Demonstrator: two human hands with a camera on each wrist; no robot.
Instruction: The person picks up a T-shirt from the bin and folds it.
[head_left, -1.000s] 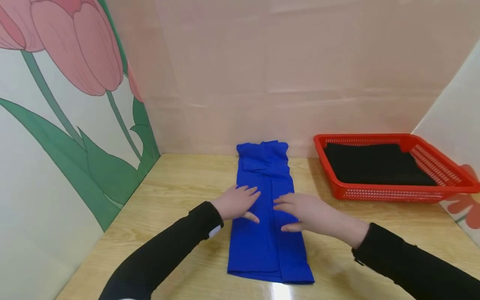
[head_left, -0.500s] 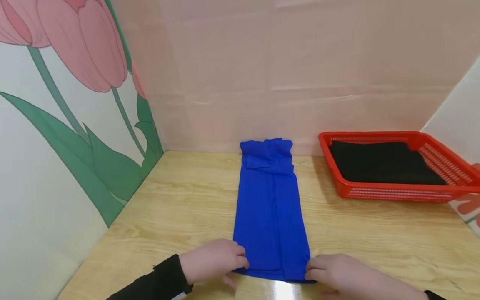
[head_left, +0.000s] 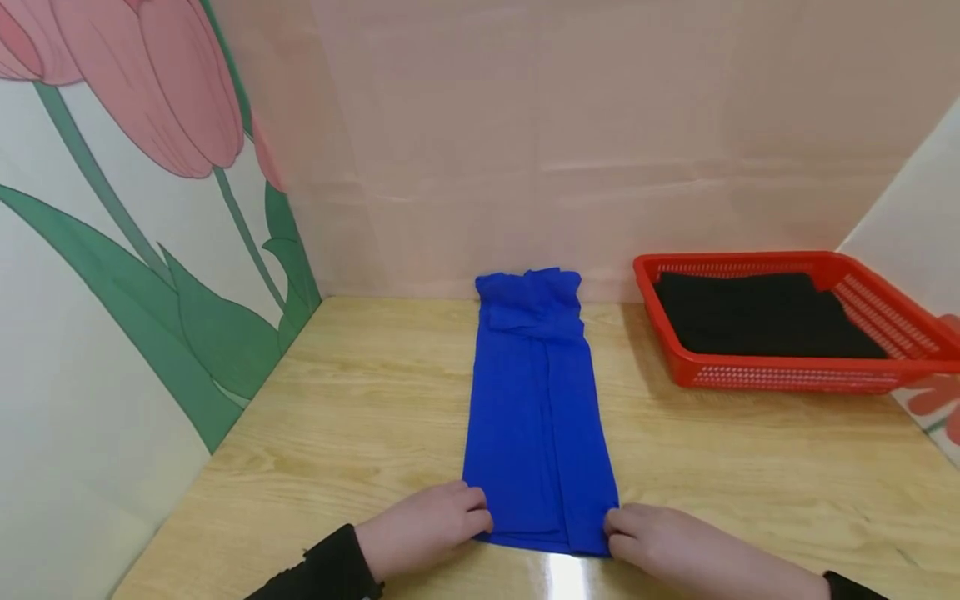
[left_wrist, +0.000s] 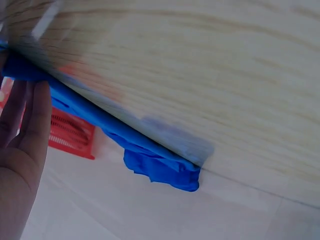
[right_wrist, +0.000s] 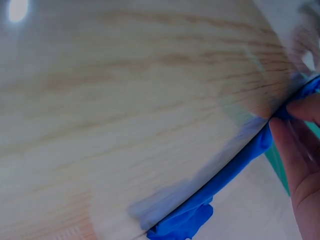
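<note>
A blue garment (head_left: pixel 517 417), folded into a long strip, lies flat on the wooden table, its bunched far end against the back wall. At its near left corner my left hand (head_left: pixel 423 527) grips the fabric with curled fingers. My right hand (head_left: pixel 663 537) pinches the near right corner. The left wrist view has the left hand (left_wrist: pixel 25 150) at the edge of the blue fabric (left_wrist: pixel 110 125), its thumb mostly hidden. In the right wrist view, thumb and finger of the right hand (right_wrist: pixel 302 160) close on the blue fabric (right_wrist: pixel 225 180).
A red plastic basket (head_left: pixel 787 373) stands at the back right, with a folded black cloth (head_left: pixel 765 317) inside. Behind the table (head_left: pixel 360 417) rises a pinkish covered wall (head_left: pixel 450 150). A tulip-patterned panel (head_left: pixel 112 333) borders the left side.
Both hands have moved from over the middle of the blue garment towards me, out to its near corners, and now grip them. The garment stays laid out.
</note>
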